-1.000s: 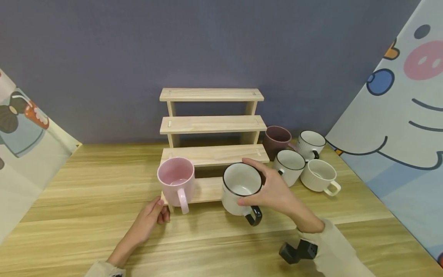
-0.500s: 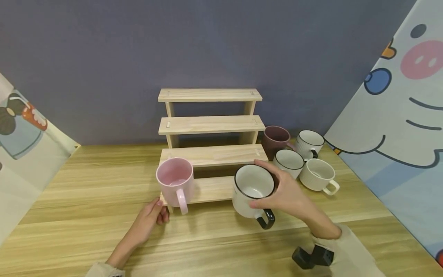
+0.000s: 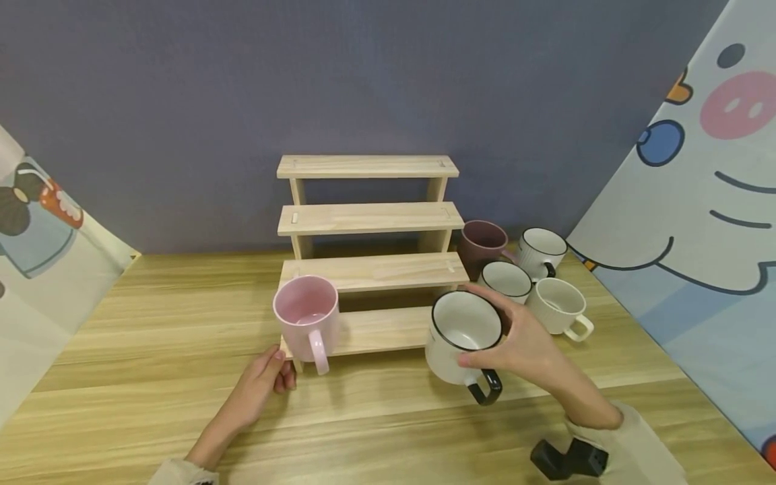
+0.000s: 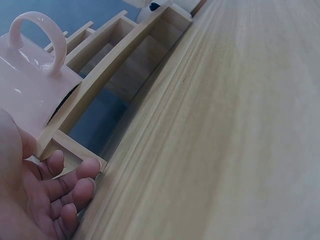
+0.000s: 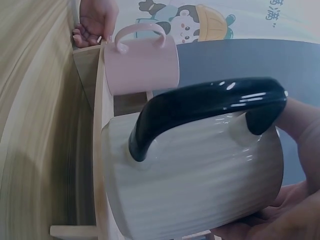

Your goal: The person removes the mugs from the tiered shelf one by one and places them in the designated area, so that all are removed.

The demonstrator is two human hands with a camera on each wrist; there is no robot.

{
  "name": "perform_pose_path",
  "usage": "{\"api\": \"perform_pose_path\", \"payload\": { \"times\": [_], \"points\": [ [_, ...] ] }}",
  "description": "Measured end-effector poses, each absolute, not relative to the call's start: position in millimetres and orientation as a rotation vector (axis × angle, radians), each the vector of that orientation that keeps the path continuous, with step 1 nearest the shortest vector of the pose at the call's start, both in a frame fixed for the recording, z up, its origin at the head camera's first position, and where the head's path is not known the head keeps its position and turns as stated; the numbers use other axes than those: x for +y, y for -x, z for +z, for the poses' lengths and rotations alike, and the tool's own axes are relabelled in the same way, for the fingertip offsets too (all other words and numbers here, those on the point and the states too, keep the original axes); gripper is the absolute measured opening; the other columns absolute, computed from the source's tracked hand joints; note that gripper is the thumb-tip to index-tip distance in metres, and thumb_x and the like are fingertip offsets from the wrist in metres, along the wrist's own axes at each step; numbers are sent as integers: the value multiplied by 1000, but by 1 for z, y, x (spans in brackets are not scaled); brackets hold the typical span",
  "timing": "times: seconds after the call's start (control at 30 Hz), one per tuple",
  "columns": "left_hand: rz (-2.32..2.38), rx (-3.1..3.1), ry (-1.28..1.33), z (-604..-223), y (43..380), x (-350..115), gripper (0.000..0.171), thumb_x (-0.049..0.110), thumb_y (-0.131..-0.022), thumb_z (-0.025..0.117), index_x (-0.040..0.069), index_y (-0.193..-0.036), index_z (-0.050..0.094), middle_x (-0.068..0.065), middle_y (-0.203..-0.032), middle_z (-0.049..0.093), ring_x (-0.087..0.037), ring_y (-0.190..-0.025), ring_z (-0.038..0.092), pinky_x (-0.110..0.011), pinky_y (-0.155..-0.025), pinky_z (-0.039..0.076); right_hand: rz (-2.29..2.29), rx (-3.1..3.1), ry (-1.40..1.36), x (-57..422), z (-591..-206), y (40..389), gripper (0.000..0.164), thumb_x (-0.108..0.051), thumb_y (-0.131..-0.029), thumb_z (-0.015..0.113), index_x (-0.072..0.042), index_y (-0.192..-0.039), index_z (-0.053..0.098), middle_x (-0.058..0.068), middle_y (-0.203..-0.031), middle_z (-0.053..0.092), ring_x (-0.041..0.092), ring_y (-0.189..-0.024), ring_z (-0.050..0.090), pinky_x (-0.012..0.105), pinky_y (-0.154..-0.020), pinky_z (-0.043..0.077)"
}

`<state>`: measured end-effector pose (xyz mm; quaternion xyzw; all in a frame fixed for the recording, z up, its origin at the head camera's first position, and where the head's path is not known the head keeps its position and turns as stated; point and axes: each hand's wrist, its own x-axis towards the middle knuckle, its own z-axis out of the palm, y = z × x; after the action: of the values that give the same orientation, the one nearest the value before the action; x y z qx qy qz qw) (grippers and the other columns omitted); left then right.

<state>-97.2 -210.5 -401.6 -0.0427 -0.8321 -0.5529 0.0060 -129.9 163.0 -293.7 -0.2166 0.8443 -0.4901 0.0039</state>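
My right hand (image 3: 524, 343) grips a white ribbed mug (image 3: 445, 357) with a black rim and black handle, thumb on the near side and fingers round the far side. This mug is at the right end of the lowest step of a wooden tiered rack (image 3: 370, 273); whether its base touches the board I cannot tell. At that step's left end stands a pink mug (image 3: 303, 330), its handle facing me. My left hand (image 3: 261, 380) holds the step's front left corner; in the left wrist view its fingers (image 4: 82, 192) curl beside the rack's end support.
Right of the rack, on the wooden table (image 3: 151, 316), stand a dark purple mug (image 3: 475, 252), two white black-rimmed mugs, one at the back (image 3: 539, 256) and one nearer (image 3: 506, 279), and a cream cup (image 3: 554, 310). A grey wall (image 3: 364, 81) rises behind.
My right hand has moved the white mug rightward along the lowest step, from near its middle to its right end. The left hand and pink mug have stayed in place.
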Motion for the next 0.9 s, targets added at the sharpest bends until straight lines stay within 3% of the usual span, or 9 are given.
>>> {"api": "perform_pose_path", "payload": {
  "times": [0.33, 0.9],
  "points": [
    [-1731, -2603, 118, -401, 98, -210, 32, 11, -104, 30, -3, -84, 51, -6, -71, 57, -10, -61, 50, -24, -58, 46, -1503, 2691, 558, 177, -294, 126, 91, -11, -63, 88, -5, -141, 41, 18, -121, 58, 25, -97, 61, 29, -79, 53],
    [-1748, -2599, 178, -402, 98, -212, 33, 12, -105, 27, -3, -86, 50, -6, -72, 57, -10, -62, 49, -24, -58, 45, -1485, 2755, 451, 208, -299, 119, 93, -8, -66, 86, -2, -144, 35, 21, -133, 49, 0, -98, 57, 16, -79, 49]
  ]
}}
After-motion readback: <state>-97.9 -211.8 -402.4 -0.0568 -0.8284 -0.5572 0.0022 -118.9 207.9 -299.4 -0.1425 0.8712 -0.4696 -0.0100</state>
